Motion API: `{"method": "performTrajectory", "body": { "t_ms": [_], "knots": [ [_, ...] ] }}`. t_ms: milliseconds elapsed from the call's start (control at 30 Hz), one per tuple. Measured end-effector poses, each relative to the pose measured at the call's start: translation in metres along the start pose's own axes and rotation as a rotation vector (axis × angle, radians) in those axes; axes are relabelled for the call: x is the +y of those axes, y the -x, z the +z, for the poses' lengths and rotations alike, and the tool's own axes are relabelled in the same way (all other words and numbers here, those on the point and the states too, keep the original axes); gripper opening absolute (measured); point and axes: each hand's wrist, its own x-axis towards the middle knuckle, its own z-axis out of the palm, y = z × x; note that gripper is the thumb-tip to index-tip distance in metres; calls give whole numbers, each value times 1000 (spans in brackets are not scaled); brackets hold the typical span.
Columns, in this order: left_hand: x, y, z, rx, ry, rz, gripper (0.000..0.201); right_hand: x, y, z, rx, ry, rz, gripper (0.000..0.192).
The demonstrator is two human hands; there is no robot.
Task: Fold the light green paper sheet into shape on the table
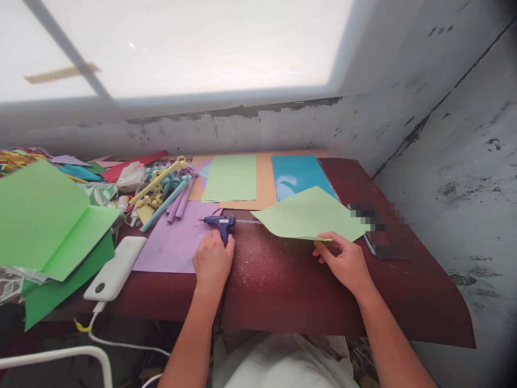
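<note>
My left hand (212,261) grips the handle of a blue glue gun (220,222) that lies on the dark red table (283,285), its nozzle pointing left over a purple paper sheet (175,242). My right hand (343,261) pinches the near edge of a light green paper sheet (311,215) and holds it slightly lifted off the table. A thin glue stick (246,221) sticks out of the gun's back toward the green sheet.
Flat sheets lie further back: light green (231,178), tan (264,183), glossy blue (297,175). Rolled paper tubes and curls (169,191) lie at left, with folded green paper (48,226) and a white power bank (117,267). A blurred dark object (375,226) lies at right.
</note>
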Motion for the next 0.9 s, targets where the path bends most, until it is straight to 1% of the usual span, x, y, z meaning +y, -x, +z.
{"method": "performTrajectory", "body": {
  "t_ms": [333,600,900],
  "knots": [
    [2,1,-2,-2,-14,10,32,-1,0,0,4,-5,-7,44],
    [-1,0,4,10,-6,45,32,2,-1,0,3,-5,-2,45],
    [4,-5,5,10,7,38,33,-1,0,-1,-5,-7,-11,47]
  ]
}}
